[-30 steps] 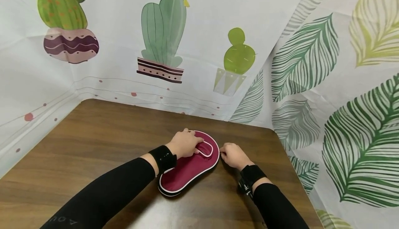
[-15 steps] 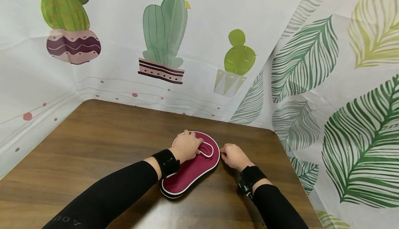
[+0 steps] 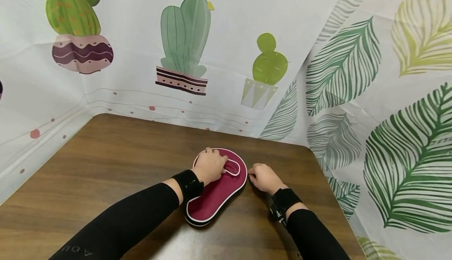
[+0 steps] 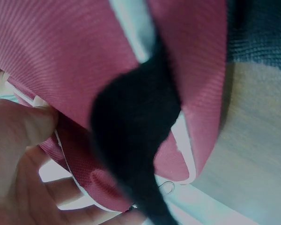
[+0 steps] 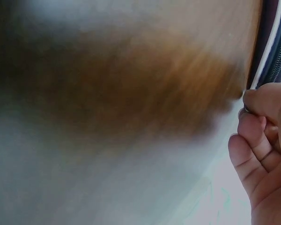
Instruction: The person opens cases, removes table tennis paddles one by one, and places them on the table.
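A maroon zip case (image 3: pixel 212 201) with white piping and a dark zipped side lies on the table. It is rounded at both ends and narrower in the middle. My left hand (image 3: pixel 209 165) grips its far part beside a white-edged oval patch (image 3: pixel 233 168). In the left wrist view the thumb (image 4: pixel 40 123) lies on the maroon fabric and the fingers reach round behind; a black strap blocks part of that view. At the case's right edge my right hand (image 3: pixel 263 177) pinches the zip pull, mostly hidden by the fingertips, beside the zip teeth (image 5: pixel 277 58).
The case rests on a brown wooden table (image 3: pixel 141 154). A white cloth with printed cacti (image 3: pixel 185 40) hangs behind it, and one with printed leaves (image 3: pixel 346 63) hangs at the right. Black bands (image 3: pixel 188 184) circle both wrists.
The near end of the case has swung slightly to the right, and my left hand has shifted a little with it. My right hand has stayed nearly in place at the case's edge.
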{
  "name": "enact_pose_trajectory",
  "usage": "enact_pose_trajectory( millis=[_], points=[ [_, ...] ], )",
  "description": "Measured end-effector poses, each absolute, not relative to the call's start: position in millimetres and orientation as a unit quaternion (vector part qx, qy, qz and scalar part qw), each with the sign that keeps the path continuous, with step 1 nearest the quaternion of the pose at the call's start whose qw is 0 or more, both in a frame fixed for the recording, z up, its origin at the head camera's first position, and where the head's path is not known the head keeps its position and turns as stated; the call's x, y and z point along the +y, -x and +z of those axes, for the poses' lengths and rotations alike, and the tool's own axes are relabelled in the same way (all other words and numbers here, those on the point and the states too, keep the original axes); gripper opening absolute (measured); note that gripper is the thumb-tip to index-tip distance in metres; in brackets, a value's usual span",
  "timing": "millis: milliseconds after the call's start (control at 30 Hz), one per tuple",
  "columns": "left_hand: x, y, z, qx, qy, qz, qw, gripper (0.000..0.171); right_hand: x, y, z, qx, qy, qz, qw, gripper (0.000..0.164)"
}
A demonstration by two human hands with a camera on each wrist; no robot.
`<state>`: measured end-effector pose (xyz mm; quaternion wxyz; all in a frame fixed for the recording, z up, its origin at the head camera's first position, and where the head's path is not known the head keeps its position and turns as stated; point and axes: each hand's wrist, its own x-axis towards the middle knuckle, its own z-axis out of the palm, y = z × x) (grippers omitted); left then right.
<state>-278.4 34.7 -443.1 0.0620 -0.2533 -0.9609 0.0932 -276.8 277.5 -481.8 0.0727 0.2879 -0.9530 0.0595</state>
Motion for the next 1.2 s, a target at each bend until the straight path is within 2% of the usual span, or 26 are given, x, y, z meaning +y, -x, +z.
enact_pose_trajectory(
  millis=[400, 700, 1200],
  points=[
    [36, 277, -441, -0.967, 0.224, 0.101, 0.068, 0.047, 274, 278, -480, -0.95, -0.296, 0.062, 0.079, 0.01],
    [37, 271, -441, -0.966, 0.201, 0.122, 0.109, 0.047, 269, 276, -481, -0.943, -0.316, 0.055, 0.089, 0.009],
    [38, 273, -446, -0.973, 0.169, 0.106, 0.115, 0.045, 264, 273, -482, -0.945, -0.308, 0.071, 0.078, 0.011]
  ],
)
